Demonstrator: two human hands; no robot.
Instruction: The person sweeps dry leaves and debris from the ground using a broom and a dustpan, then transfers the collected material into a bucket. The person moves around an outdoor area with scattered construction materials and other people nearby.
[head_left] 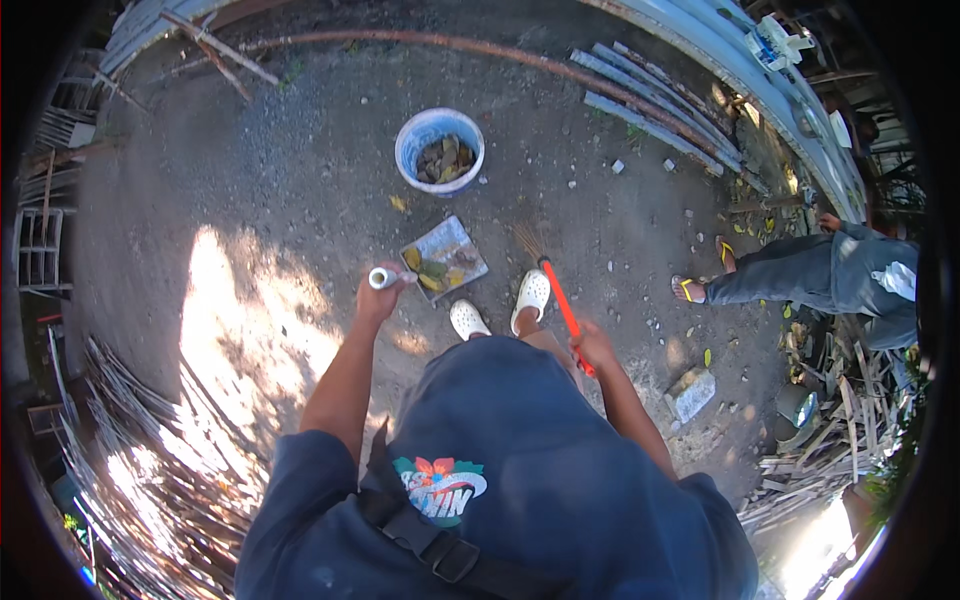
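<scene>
My left hand (pixel 372 300) is closed around the pale, pipe-like handle of a dustpan (pixel 440 238), whose flat grey pan rests on the dirt in front of my feet. Yellow and green leaves (pixel 432 270) lie in the pan. In my right hand (pixel 595 346) is a broom (pixel 562 302) with an orange handle, gripped near its upper end. Its thin brown bristles point down toward the ground, to the right of the dustpan and apart from it. Beyond the pan stands a white bucket (pixel 403 150) with dry brown leaves inside.
Another person (pixel 790 275) in dark clothes and flip-flops is at the right. A concrete block (pixel 690 394) lies right of my feet. Long poles (pixel 660 108) lie at the far right, and sticks (pixel 130 450) are heaped at the near left. Small stones dot the dirt.
</scene>
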